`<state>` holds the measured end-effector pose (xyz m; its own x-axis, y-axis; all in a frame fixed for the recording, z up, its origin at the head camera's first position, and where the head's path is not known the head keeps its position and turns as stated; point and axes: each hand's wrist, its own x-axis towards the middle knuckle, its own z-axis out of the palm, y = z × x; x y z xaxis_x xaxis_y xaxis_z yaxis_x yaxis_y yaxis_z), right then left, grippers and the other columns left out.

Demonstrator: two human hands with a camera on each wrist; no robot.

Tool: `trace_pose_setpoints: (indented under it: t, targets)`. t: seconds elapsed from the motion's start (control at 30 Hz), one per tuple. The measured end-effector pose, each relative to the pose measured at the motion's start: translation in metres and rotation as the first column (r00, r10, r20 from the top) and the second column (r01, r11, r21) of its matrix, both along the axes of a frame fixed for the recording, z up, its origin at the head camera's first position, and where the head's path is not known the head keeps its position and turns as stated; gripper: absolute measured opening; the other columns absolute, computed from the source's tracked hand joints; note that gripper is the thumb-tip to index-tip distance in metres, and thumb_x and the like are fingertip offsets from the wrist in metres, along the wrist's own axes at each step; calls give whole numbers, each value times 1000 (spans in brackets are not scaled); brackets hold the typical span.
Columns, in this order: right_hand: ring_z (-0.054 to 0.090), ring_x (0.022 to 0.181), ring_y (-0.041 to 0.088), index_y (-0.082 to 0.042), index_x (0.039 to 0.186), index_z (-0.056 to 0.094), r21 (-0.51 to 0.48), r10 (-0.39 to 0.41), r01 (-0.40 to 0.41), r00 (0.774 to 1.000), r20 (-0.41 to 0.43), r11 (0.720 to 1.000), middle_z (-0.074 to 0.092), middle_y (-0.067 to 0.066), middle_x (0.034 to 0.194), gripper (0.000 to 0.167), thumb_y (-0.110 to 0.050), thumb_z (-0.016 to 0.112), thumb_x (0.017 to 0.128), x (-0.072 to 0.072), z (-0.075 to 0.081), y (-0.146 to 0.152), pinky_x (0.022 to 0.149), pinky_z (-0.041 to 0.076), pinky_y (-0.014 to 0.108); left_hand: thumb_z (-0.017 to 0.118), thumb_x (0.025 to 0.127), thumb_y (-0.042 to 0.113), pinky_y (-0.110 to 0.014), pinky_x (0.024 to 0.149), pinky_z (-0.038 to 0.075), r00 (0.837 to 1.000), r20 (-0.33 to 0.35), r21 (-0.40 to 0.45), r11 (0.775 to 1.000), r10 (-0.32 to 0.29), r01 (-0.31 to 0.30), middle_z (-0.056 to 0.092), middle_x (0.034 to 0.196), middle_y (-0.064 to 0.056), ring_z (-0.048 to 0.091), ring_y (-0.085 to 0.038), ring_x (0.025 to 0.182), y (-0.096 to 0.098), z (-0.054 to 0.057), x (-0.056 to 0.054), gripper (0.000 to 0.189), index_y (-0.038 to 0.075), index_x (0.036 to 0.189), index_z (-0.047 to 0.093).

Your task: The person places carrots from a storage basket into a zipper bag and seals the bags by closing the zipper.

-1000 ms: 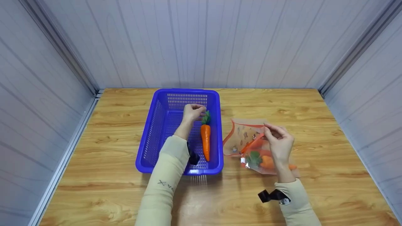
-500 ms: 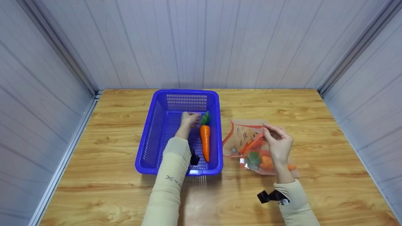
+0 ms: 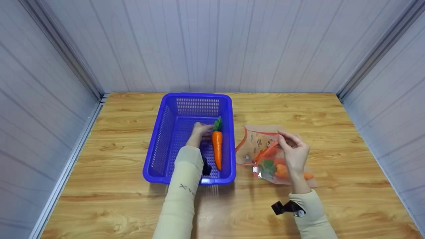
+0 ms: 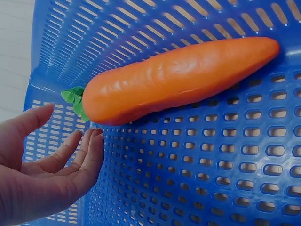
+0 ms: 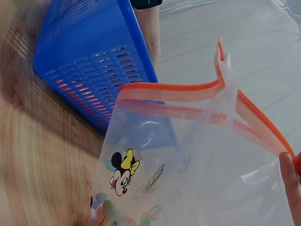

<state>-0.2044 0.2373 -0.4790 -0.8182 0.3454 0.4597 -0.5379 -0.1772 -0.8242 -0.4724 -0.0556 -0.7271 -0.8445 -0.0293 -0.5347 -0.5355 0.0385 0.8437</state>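
An orange carrot (image 3: 217, 147) with green leaves lies lengthwise along the right side inside the blue basket (image 3: 148, 162). Beside its leafy end, my left hand (image 3: 200, 130) reaches down into the basket. In the left wrist view the fingers of that hand (image 4: 51, 174) are loosely bent, apart from the carrot (image 4: 178, 80), with nothing held. To the right of the basket, my right hand (image 3: 295, 152) pinches the orange-edged mouth of a clear zip bag (image 3: 255, 142), which gapes open. Through the bag shows an orange vegetable with green leaves (image 3: 282, 171), partly hidden by the right hand.
The basket and bag stand on a wood-grain table (image 3: 116, 139). Pale panel walls (image 3: 212, 46) enclose its back and both sides. A white slider (image 3: 255, 169) sits at the bag's near left corner, close to the basket.
My left hand has moved down and slightly nearer inside the basket, from above the carrot's leaves to beside them. The right hand and the bag have stayed in place.
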Motion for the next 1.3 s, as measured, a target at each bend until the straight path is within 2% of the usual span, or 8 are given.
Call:
trace_pose_setpoints:
  t: [0.17,0.6,0.67,0.77,0.97,1.07,1.13,1.3]
  targets:
    - [58,57,20,13,86,65,64,-93,89,994,57,994,52,19,72,17,1,69,74,20,35,-19,50,50,25,81,60,27,-39,50,51,997,29,-46,997,-65,66,62,78,-13,62,-24,60,8,69,52,66,1,110,47]
    - [59,59,22,8,90,67,31,-24,23,999,34,999,55,16,77,16,5,67,74,-18,-35,19,50,51,28,69,76,18,-42,70,51,982,138,-150,977,-127,148,56,92,-13,59,-24,76,23,239,166,72,6,132,26]
    - [59,58,19,10,88,66,9,-36,36,998,49,999,54,16,75,14,6,66,74,0,-1,0,51,51,25,70,76,20,-43,69,51,982,129,-175,971,-140,162,54,94,-13,58,-24,76,24,237,166,72,6,132,27]
    - [58,57,16,14,87,64,66,-105,99,991,88,993,54,14,73,15,7,65,74,12,22,-13,51,51,23,75,69,22,-44,58,52,982,113,-174,970,-151,169,53,91,-15,58,-26,72,25,190,138,87,7,135,21]
    - [58,57,14,22,88,59,107,-149,135,978,146,985,54,10,71,17,12,62,74,25,50,-25,51,50,22,90,30,35,-52,47,47,983,121,-124,981,-136,151,52,87,-16,58,-31,65,28,-10,15,135,24,139,10]
    - [58,58,15,19,87,61,86,-131,121,984,121,989,55,10,72,16,10,64,74,22,43,-21,50,50,22,90,26,34,-51,46,47,982,132,-134,979,-134,152,52,87,-15,58,-31,65,29,-28,2,135,25,137,13]
    - [59,59,16,14,88,64,52,-74,70,995,67,996,56,10,74,15,8,64,75,7,13,-6,51,50,22,89,39,30,-50,48,48,980,136,-151,975,-144,164,51,88,-15,57,-30,67,30,9,24,124,22,137,14]
    - [61,62,23,9,91,66,12,12,-12,1000,7,1000,57,14,77,16,11,61,76,-17,-31,22,52,52,27,72,72,15,-43,61,51,979,131,-200,963,-155,179,50,88,-15,56,-26,73,32,191,136,84,7,136,18]
